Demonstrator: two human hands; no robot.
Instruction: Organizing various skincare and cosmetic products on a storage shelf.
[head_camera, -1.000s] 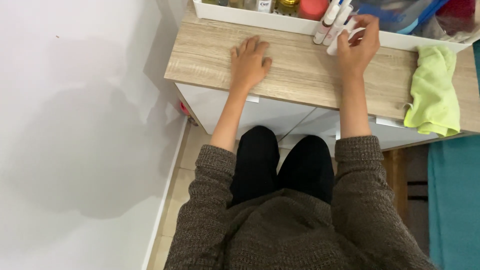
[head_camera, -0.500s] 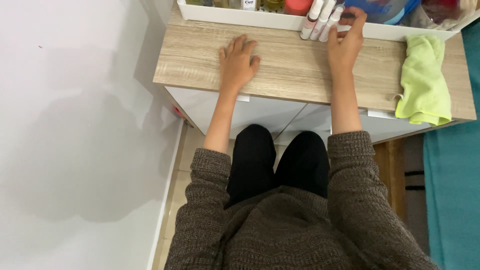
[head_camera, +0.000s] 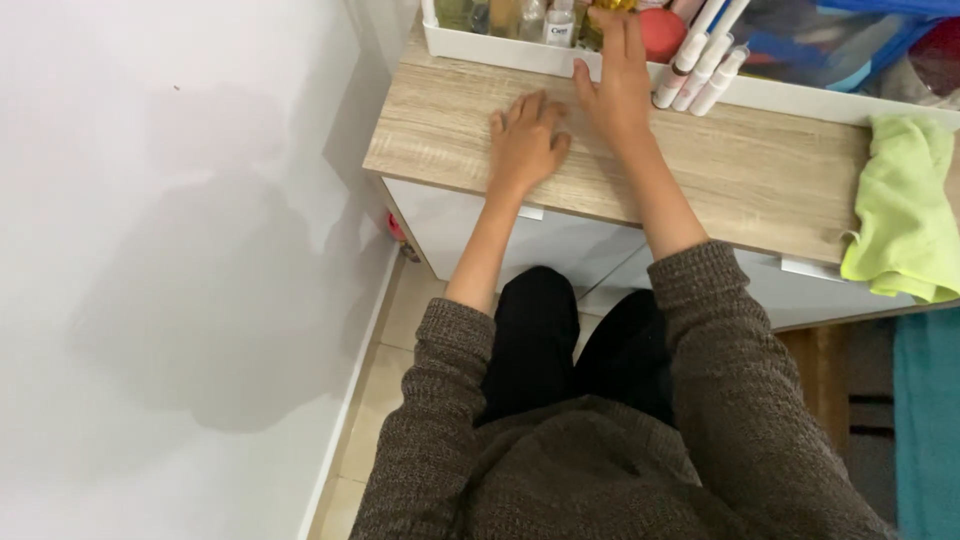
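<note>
White plastic organizer tray with small bottles stands at the far edge of the light wooden tabletop, at 12 o'clock from both hands. The right hand lies with fingers spread flat over its front rim. The left hand rests open, palm down, just beside it at 7 o'clock. Half a second ago the right hand was well to the right, near the white tubes; the left hand has not moved.

A single head-worn camera looks steeply down from above the person, facing the wooden tabletop just ahead, fairly close.
</note>
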